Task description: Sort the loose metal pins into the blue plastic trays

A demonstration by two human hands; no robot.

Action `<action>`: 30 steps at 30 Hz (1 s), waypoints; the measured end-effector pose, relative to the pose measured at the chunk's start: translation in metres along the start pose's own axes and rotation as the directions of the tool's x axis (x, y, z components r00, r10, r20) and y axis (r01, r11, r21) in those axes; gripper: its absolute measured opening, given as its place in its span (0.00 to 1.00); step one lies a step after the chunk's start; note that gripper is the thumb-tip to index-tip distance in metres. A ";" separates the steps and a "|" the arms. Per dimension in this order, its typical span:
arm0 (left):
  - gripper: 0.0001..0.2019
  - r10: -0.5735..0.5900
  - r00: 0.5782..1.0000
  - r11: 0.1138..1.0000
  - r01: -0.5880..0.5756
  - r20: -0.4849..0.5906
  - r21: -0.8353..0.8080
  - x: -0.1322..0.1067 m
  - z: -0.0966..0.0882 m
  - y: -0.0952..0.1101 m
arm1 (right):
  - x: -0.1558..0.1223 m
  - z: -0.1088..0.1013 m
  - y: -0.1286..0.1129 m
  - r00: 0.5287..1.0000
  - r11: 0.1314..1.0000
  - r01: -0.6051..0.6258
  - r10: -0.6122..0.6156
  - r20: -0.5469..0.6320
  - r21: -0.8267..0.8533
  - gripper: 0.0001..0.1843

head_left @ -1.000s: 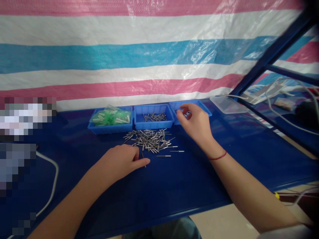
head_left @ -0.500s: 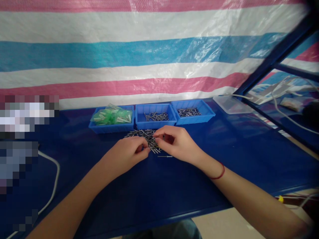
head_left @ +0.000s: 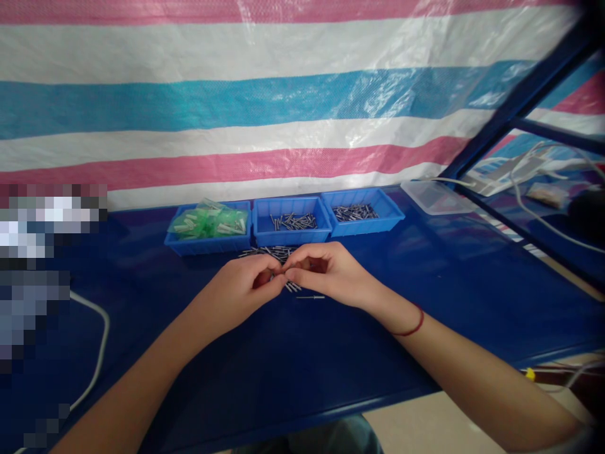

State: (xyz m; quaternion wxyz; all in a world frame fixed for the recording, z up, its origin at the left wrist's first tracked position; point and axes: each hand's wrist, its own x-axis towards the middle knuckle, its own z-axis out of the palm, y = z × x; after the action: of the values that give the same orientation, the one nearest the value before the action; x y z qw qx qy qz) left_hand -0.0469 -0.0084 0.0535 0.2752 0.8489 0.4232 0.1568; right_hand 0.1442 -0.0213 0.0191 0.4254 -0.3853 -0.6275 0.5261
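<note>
My left hand (head_left: 246, 280) and my right hand (head_left: 333, 274) meet at their fingertips over a pile of blind rivets (head_left: 267, 253) on the blue table. Thumb and finger of each hand are pinched together; whatever lies between them is too small or hidden to make out. The hands cover much of the pile. One single blind rivet (head_left: 311, 297) lies apart, just below the right hand. Behind the pile stand three blue bins: the middle bin (head_left: 292, 238) and the right bin (head_left: 371, 227) hold similar metal pieces, and the left bin (head_left: 210, 246) holds green plastic bags with light pieces.
A clear plastic lid or tray (head_left: 437, 197) lies right of the bins. A white cable (head_left: 104, 340) runs along the left side near a blurred-out area. A dark blue metal frame (head_left: 505, 135) rises at the right, before a striped plastic sheet (head_left: 283, 101).
My right hand has moved left and slightly down, so its fingertips now touch those of my left hand. A small gap separated them before.
</note>
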 end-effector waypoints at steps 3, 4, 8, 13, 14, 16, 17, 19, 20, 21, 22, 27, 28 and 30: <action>0.13 -0.002 1.000 1.000 0.002 0.012 -0.007 0.000 0.000 0.001 | 0.000 0.000 0.002 1.000 1.000 0.017 -0.016 -0.017 0.005 0.10; 0.13 0.000 1.000 1.000 0.000 0.015 -0.012 0.000 0.001 0.001 | 0.001 0.000 0.002 1.000 1.000 0.019 -0.019 -0.021 0.005 0.09; 0.13 0.015 1.000 1.000 -0.014 0.028 -0.027 0.000 0.002 0.000 | 0.000 -0.001 0.002 0.999 1.000 0.022 -0.022 -0.027 -0.012 0.08; 0.11 0.023 1.000 1.000 -0.023 -0.016 -0.018 0.000 0.002 0.000 | -0.001 0.000 0.001 0.999 0.999 0.028 -0.029 -0.026 -0.029 0.09; 0.10 0.023 0.999 1.000 -0.023 -0.028 -0.015 0.001 0.002 -0.001 | -0.001 0.000 0.001 0.999 0.999 0.031 -0.032 -0.028 -0.038 0.09; 0.08 0.019 0.998 1.000 -0.019 -0.054 0.003 0.001 0.003 -0.002 | -0.001 0.000 0.001 0.998 0.997 0.040 -0.043 -0.035 -0.072 0.08; 0.08 0.016 0.998 1.000 -0.015 -0.067 0.018 0.001 0.003 -0.003 | -0.001 0.000 0.001 0.998 0.994 0.046 -0.050 -0.044 -0.099 0.07; 0.07 0.013 0.995 0.999 -0.008 -0.097 0.049 0.001 0.004 -0.005 | 0.000 -0.001 0.001 0.996 0.983 0.063 -0.074 -0.057 -0.170 0.05; 0.07 0.010 0.994 0.998 -0.003 -0.108 0.062 0.001 0.004 -0.006 | 0.000 -0.001 0.001 0.994 0.974 0.078 -0.093 -0.058 -0.214 0.05; 0.06 0.008 0.993 0.997 0.001 -0.120 0.072 0.001 0.004 -0.006 | 0.001 -0.002 0.001 0.992 0.960 0.099 -0.117 -0.054 -0.263 0.04; 0.06 0.007 0.991 0.997 0.003 -0.132 0.078 0.001 0.005 -0.006 | 0.001 -0.002 0.001 0.989 0.941 0.125 -0.145 -0.040 -0.316 0.04; 0.06 0.014 0.985 0.996 0.001 -0.175 0.086 0.001 0.007 -0.006 | 0.001 -0.003 0.001 0.962 0.801 0.267 -0.255 0.098 -0.536 0.06; 0.07 0.012 0.983 0.996 0.004 -0.185 0.084 0.000 0.007 -0.006 | 0.001 -0.003 0.001 0.962 0.801 0.268 -0.251 0.107 -0.535 0.07; 0.12 0.002 0.979 0.997 0.013 -0.205 0.077 0.000 0.007 -0.005 | 0.002 -0.004 0.001 0.975 0.860 0.213 -0.221 0.037 -0.464 0.10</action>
State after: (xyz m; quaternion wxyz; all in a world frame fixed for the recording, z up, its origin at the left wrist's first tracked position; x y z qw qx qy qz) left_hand -0.0472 -0.0083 0.0450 0.1974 0.8371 0.4574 0.2261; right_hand 0.1469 -0.0177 0.0184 0.3826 -0.4075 -0.7706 0.3061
